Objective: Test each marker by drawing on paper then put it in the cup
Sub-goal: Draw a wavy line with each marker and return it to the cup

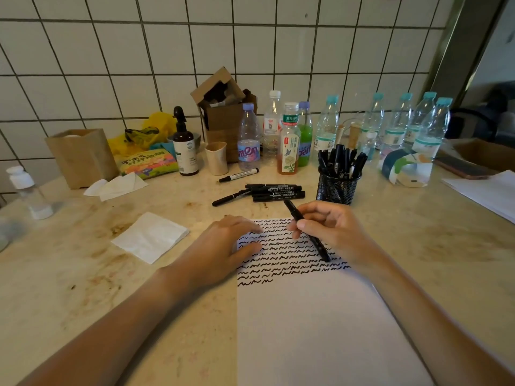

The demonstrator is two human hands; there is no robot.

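A white sheet of paper (pixel 312 324) lies in front of me, its upper part covered with rows of black squiggles. My right hand (pixel 331 229) grips a black marker (pixel 295 214) slanted over the paper, its lower end near the squiggles. My left hand (pixel 225 240) rests flat on the paper's top left corner, fingers straight. A black mesh cup (pixel 337 188) behind the paper holds several black markers. A small pile of black markers (pixel 274 192) lies left of the cup, with one more marker (pixel 239 174) farther back.
A folded white napkin (pixel 150 236) lies left of the paper. Bottles (pixel 289 140), a cardboard box (pixel 223 107), a brown pump bottle (pixel 184 146) and a paper bag (pixel 80 157) line the tiled wall. More paper (pixel 485 190) sits at the right edge.
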